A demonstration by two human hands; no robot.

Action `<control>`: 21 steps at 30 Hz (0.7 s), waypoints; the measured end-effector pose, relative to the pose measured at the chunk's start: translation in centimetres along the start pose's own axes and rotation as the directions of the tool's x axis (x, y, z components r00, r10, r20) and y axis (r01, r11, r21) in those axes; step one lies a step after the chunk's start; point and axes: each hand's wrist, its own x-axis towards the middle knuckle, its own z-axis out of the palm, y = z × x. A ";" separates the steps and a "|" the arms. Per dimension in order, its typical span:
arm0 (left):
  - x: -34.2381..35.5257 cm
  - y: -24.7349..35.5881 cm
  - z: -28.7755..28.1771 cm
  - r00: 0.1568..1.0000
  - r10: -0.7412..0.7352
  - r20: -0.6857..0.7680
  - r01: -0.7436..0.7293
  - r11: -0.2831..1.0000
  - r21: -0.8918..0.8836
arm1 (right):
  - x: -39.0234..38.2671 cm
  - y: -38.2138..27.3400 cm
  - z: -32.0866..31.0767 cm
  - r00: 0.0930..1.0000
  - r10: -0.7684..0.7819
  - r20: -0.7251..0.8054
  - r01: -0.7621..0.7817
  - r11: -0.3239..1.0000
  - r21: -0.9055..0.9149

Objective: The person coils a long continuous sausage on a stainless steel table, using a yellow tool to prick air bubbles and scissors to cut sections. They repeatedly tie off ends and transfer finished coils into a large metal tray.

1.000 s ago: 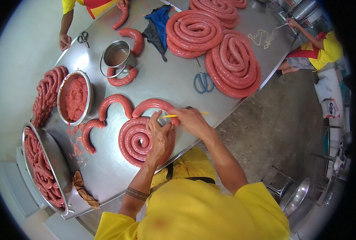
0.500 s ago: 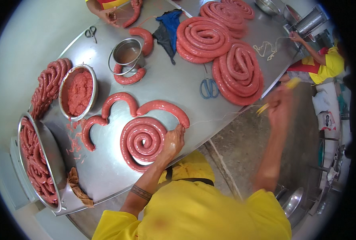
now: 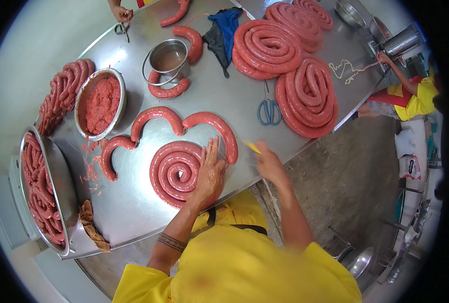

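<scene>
My left hand lies with fingers stretched out over the right edge of a flat sausage coil. Its fingertips point toward a curved sausage link, and a thin thread runs close to the fingers. My right hand, just right of that link's lower end, is closed round a slim yellow object; its exact kind does not show. Two more curved links, one in the middle and one at the left, continue the chain to the left.
Left stand a bowl of ground meat and a large basin of sausages. Beyond the links are a metal pot, blue-handled scissors, a blue cloth and big sausage coils. Co-workers' hands show at far left and right.
My right hand has swung left from beyond the table edge, bringing the yellow object near the link. My left hand has gone from a closed grip at the link's end to stretched fingers.
</scene>
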 end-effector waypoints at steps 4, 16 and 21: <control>0.2 0.1 -0.3 0.961 -0.271 0.053 0.276 0.938 -0.211 | 1.5 -7.2 -1.9 0.785 -0.396 0.476 0.314 0.917 0.244; -0.7 0.1 7.8 0.981 0.006 0.194 0.057 0.946 -0.318 | -3.3 -1.2 -9.5 0.943 -0.208 -0.260 0.324 0.751 0.575; -0.4 -0.6 8.0 0.701 -0.576 0.421 0.712 0.604 -0.358 | -11.3 5.7 -19.5 0.936 0.027 -0.352 0.326 0.315 0.892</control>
